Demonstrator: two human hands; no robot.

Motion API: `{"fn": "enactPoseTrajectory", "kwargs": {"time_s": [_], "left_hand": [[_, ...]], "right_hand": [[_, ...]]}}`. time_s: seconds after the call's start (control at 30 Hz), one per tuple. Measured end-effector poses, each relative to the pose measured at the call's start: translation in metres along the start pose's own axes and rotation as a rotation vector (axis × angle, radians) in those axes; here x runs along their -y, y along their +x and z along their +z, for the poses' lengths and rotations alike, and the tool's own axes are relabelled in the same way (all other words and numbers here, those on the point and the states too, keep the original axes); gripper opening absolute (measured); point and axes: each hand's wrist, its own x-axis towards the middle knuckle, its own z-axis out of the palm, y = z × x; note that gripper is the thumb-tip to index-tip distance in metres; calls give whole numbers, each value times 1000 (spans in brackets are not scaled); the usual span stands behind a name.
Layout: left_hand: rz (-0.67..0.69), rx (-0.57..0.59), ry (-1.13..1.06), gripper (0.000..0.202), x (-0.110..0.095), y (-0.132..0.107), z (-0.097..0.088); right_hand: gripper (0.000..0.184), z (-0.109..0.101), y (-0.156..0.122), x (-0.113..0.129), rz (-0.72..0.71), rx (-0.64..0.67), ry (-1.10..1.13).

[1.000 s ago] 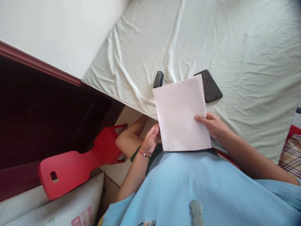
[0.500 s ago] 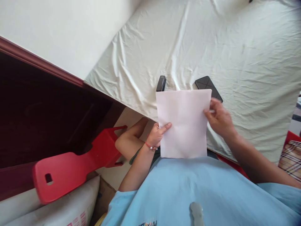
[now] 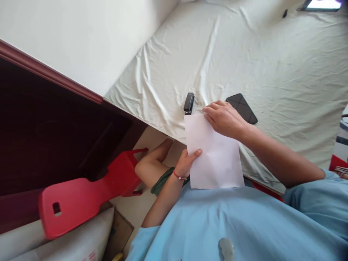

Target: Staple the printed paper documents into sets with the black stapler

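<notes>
I hold a white sheet of paper (image 3: 214, 159) over the near edge of a bed (image 3: 244, 54). My left hand (image 3: 187, 162) grips the sheet's left edge, thumb on top. My right hand (image 3: 224, 117) lies across the sheet's top edge, fingers curled onto it and reaching left. Just beyond the sheet's top left corner lies a black stapler (image 3: 189, 103) on the bedsheet. A black phone (image 3: 241, 108) lies behind my right hand.
A red plastic stool (image 3: 81, 195) lies tipped on the floor at the left, beside a dark wooden panel (image 3: 54, 137). A white sack (image 3: 67, 239) fills the lower left corner. A checked cloth shows at the right edge.
My right hand has slid from the sheet's right edge up and left onto its top edge. My left hand has taken hold of the left edge. The sheet has moved slightly lower.
</notes>
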Motion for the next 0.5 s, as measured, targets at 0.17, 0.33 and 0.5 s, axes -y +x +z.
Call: {"fn": "enactPoseTrajectory", "kwargs": {"time_s": [0.17, 0.33, 0.5], "left_hand": [[-2, -29, -43, 53, 3, -2, -2], [-49, -107, -139, 58, 7, 4, -3], [-48, -195, -157, 44, 18, 11, -7]], "right_hand": [[37, 3, 13, 14, 11, 153, 45], [35, 14, 27, 20, 110, 234, 28], [36, 46, 43, 7, 127, 273, 18]]}}
